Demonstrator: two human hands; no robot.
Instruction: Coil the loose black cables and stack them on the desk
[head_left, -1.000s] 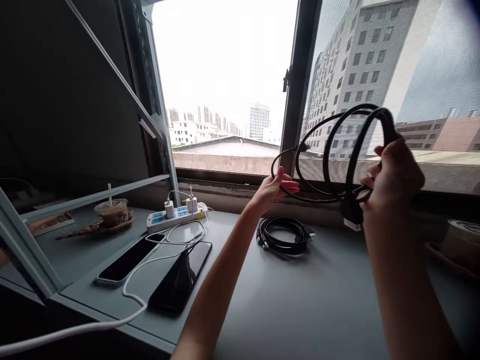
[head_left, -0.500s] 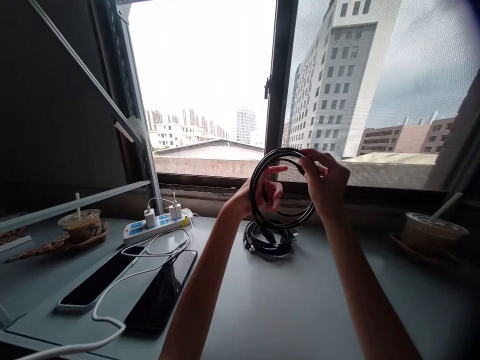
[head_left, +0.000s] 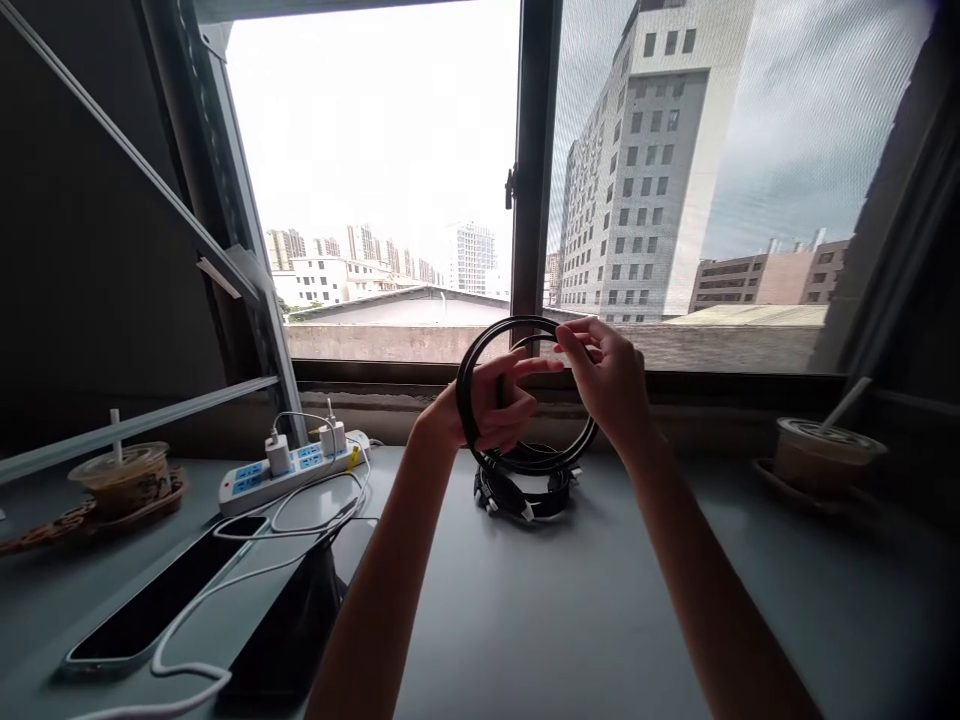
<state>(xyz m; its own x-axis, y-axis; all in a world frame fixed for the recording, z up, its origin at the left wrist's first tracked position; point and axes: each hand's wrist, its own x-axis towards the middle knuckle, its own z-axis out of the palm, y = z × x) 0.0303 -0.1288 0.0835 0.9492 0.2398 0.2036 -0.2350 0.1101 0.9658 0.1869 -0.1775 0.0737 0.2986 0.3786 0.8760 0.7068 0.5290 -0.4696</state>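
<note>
A coil of black cable point(head_left: 516, 323) is held upright above the table, in front of the window. My right hand point(head_left: 606, 372) pinches its upper right side between thumb and fingers. Reaching into the loop from the left, my left hand point(head_left: 499, 405) has its index finger stretched out and the other fingers curled round a dark part of the cable. Just below, more coiled black cables point(head_left: 517, 505) with metal plugs lie on the table, partly hidden behind the raised loop's lower edge.
At left, a white power strip point(head_left: 247, 482) holds two chargers, with white cables point(head_left: 195, 600) trailing over two phones point(head_left: 165, 595). Drink cups with straws stand at far left point(head_left: 124, 478) and far right point(head_left: 821, 455). A metal frame point(head_left: 255, 260) rises beside the window.
The view has shifted a little to the right. Both hands have lowered the cable coil slightly, nearer the coils on the table, and the left fingers reach further through the loop.
</note>
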